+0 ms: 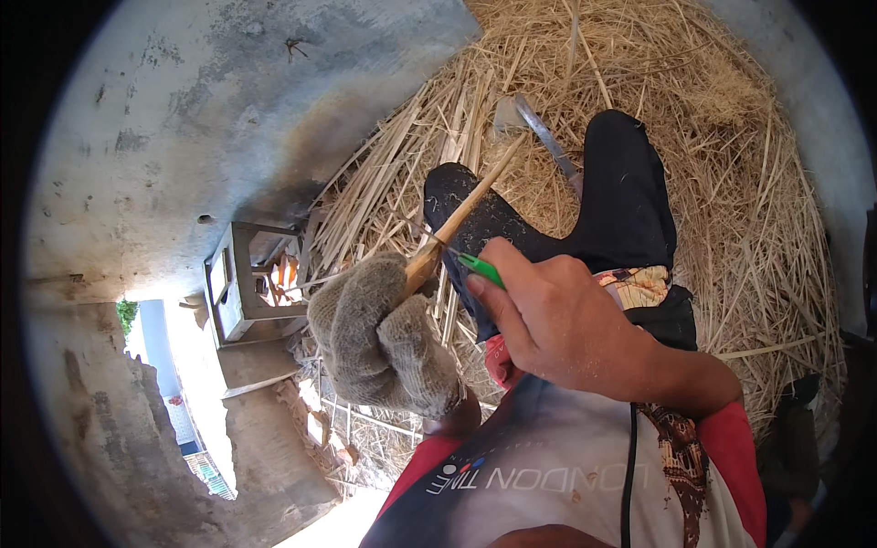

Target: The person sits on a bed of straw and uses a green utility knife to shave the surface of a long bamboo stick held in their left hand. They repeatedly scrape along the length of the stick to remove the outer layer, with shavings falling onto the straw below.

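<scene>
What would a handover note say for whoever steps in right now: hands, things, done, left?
Left hand: gloved, closed around a bamboo stick that points up and away.
Right hand: bare, holding a green-handled blade against the stick just above the glove.
Around: straw pile underfoot; a long metal blade lies on it.
Done: stick gripped, blade set.
Left: the cut itself; progress cannot be judged.

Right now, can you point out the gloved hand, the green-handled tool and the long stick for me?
Left hand (384, 338), head view: on the grey glove's back.
Green-handled tool (481, 269), head view: on the green handle, near the right hand (548, 320).
Stick (470, 205), head view: mid-shaft, above the glove.
</scene>
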`<move>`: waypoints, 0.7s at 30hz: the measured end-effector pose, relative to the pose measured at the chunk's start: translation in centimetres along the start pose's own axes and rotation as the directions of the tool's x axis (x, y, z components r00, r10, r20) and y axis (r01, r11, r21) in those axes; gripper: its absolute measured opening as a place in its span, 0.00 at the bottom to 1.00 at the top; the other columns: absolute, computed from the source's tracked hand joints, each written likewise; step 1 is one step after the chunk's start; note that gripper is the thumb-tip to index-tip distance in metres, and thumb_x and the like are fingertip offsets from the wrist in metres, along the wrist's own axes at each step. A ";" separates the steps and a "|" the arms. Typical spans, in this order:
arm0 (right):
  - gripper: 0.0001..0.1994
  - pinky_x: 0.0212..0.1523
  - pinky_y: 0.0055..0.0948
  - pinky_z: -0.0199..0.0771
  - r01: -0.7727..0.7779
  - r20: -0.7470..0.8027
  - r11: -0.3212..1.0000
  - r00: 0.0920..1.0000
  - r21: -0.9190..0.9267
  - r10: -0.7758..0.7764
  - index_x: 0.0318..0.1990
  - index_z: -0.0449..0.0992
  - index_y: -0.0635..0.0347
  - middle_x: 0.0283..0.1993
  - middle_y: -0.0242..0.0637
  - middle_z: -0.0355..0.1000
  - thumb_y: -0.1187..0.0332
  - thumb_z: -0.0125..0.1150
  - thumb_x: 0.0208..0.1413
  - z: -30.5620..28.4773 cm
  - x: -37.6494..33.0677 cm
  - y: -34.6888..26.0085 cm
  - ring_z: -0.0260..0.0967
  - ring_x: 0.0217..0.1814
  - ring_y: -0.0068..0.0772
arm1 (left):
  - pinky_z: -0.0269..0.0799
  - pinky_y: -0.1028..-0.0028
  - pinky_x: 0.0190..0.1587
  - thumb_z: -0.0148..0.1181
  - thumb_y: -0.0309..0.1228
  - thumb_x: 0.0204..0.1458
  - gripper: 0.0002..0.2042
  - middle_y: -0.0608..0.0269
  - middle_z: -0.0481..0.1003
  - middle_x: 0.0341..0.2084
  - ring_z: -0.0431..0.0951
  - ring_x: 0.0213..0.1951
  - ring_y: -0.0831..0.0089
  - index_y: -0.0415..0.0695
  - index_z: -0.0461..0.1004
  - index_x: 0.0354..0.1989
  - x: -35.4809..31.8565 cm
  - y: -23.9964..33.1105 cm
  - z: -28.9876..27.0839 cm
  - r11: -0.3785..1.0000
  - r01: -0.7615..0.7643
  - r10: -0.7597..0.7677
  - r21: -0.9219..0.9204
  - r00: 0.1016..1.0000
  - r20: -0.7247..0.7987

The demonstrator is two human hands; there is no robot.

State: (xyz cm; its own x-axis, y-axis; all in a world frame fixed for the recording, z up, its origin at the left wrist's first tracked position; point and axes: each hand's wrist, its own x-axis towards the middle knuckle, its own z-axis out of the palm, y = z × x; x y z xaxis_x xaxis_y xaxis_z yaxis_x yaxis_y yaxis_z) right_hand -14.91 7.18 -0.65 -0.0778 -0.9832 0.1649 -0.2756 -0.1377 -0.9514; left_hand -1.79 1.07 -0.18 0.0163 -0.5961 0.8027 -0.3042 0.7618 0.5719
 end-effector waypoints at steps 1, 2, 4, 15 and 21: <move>0.07 0.20 0.47 0.67 0.014 0.029 1.000 0.999 -0.002 -0.014 0.38 0.64 0.65 0.17 0.53 0.68 0.74 0.55 0.64 0.3 -0.1 -0.6 0.71 0.20 0.57 | 0.77 0.76 0.20 0.61 0.42 0.60 0.21 0.51 0.74 0.34 0.81 0.28 0.63 0.32 0.77 0.44 0.0 0.0 -0.3 1.000 0.011 -0.011 0.002 1.000 0.013; 0.07 0.20 0.47 0.68 0.016 0.027 0.999 1.000 -0.037 -0.015 0.38 0.64 0.66 0.17 0.53 0.68 0.73 0.55 0.64 0.5 0.0 -0.8 0.72 0.20 0.57 | 0.77 0.76 0.20 0.62 0.42 0.60 0.21 0.51 0.75 0.33 0.81 0.28 0.64 0.32 0.77 0.45 0.0 -0.2 -0.3 1.000 0.008 -0.008 0.008 1.000 0.006; 0.08 0.20 0.47 0.70 0.019 0.024 0.994 1.000 -0.106 -0.017 0.38 0.63 0.66 0.17 0.53 0.69 0.73 0.56 0.63 0.8 0.1 -1.1 0.72 0.20 0.57 | 0.76 0.77 0.20 0.62 0.42 0.59 0.21 0.51 0.75 0.32 0.81 0.28 0.64 0.32 0.77 0.46 0.1 -0.5 -0.5 1.000 -0.009 0.009 0.023 1.000 -0.021; 0.08 0.24 0.48 0.71 -0.166 -0.086 0.975 0.984 -0.150 0.154 0.39 0.68 0.67 0.19 0.58 0.69 0.70 0.54 0.66 0.2 0.4 3.7 0.73 0.25 0.60 | 0.72 0.79 0.19 0.60 0.40 0.61 0.20 0.49 0.78 0.28 0.79 0.17 0.67 0.28 0.76 0.42 -0.3 -0.3 -0.6 0.995 0.079 -0.085 -0.060 0.991 -0.105; 0.07 0.17 0.45 0.67 0.028 0.014 0.995 1.000 -0.091 -0.027 0.38 0.64 0.65 0.15 0.52 0.67 0.73 0.57 0.62 1.5 -0.6 -0.7 0.71 0.18 0.56 | 0.83 0.71 0.26 0.62 0.29 0.55 0.13 0.50 0.73 0.37 0.81 0.32 0.58 0.29 0.77 0.41 -0.3 0.5 -0.9 0.966 0.187 -0.198 -0.179 0.979 -0.043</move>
State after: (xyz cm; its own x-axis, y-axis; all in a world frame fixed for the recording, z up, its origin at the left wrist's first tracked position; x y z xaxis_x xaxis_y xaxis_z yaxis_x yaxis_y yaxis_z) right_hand -13.24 7.73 -0.46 -0.0566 -0.9808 0.1865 -0.3640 -0.1536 -0.9186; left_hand -1.06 1.90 0.03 0.1174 -0.7236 0.6802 -0.1198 0.6696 0.7330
